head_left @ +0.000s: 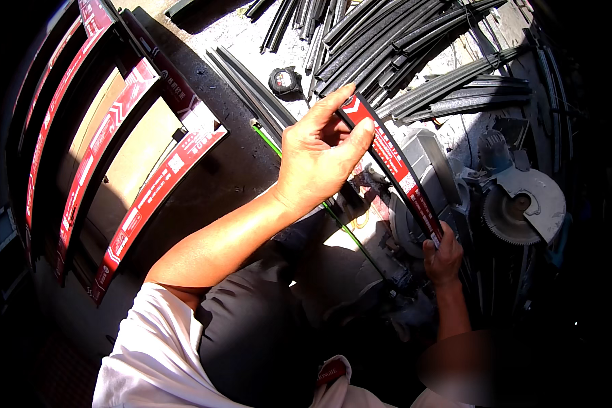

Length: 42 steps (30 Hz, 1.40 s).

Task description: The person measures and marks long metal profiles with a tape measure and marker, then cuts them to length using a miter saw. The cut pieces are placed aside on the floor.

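A short length of frame profile (396, 165), dark at its edges and faced with red printed film, is held slantwise in front of me. My left hand (319, 151) pinches its upper end between thumb and fingers. Lower down and to the right, my right hand (445, 258) is closed round the other end. Beneath the profile lies a grey and silver machine part (421, 153), partly covered by it. A thin green strip (350, 234) runs under my left forearm toward the lower right.
Red-filmed frames (153, 187) stand at the left. At the right is a mitre saw with a bare toothed blade (513, 216). Bundles of black strips (381, 51) lie at the back, with a black tape measure (285, 81) nearby. Long dark profiles (248, 88) lie beside it.
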Tool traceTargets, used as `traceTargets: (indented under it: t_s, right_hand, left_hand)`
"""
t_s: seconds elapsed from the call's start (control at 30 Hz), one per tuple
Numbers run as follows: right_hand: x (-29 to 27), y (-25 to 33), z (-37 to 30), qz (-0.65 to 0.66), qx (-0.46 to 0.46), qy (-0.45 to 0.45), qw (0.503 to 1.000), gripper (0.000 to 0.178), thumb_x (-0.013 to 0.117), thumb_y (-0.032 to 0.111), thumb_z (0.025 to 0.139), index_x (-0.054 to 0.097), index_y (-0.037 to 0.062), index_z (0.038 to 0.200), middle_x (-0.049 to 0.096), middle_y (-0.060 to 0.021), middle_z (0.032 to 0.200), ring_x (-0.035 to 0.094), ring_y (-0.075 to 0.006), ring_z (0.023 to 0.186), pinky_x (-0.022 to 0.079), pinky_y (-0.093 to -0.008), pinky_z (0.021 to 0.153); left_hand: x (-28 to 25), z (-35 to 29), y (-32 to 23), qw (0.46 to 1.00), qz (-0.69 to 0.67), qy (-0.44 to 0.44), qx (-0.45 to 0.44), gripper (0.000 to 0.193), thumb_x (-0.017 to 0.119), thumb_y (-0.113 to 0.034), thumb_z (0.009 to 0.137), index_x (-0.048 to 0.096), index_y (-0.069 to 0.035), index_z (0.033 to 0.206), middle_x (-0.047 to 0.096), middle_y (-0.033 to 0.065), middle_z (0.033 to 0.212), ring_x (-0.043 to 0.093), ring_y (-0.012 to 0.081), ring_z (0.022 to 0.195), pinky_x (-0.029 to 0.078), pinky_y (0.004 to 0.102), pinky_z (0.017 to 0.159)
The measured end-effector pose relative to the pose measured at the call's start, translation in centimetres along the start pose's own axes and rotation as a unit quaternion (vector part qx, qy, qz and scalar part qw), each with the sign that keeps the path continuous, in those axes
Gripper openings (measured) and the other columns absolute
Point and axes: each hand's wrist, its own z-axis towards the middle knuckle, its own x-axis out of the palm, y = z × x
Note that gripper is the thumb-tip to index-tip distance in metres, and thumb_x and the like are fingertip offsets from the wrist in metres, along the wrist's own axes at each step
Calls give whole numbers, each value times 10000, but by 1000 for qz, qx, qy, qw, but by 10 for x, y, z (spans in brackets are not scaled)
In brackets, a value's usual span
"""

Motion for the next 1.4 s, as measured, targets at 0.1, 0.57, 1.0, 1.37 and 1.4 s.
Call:
traceTargets:
  t_s: [0.1,0.57,1.0,1.37,1.4]
  right_hand:
    - [5,1,-2,-6,4,-4,1000,660,486,574,1070,573,-55,1250,693,-255,1041,714,-454,888,576,-500,738]
    - [38,0,22,-48,29,17,998,430,818,216,856,534,25,1115,645,-190,925,691,-418,834,563,-501,694]
    - [100,11,122,55,68,-52,995,125,611,116,935,528,34,979,636,-195,795,695,-422,711,565,-526,628]
    - [108,12,149,89,165,48,981,376,400,288,1080,578,-18,1205,724,-249,965,733,-409,936,600,-523,807]
    - [109,11,152,72,155,61,983,388,405,294,1078,578,-24,1217,723,-255,982,732,-407,950,598,-525,815]
  left_hand:
    - [-1,1,4,1000,-8,-1,-6,509,782,-78,957,595,18,1420,728,11,881,613,17,743,525,207,678]
    - [-19,25,26,997,27,0,-68,474,744,-75,992,584,21,1427,740,91,1075,716,123,911,612,281,817]
    - [-79,134,80,995,25,-6,-93,376,726,-72,994,564,5,1324,732,128,1077,746,196,906,626,318,831]
    - [-60,132,110,945,38,96,-312,235,676,-254,1047,706,-51,1161,773,90,1017,757,201,941,641,341,870]
    - [-53,127,114,939,26,112,-323,213,669,-245,1050,699,-50,1131,771,83,980,757,199,916,647,337,857]
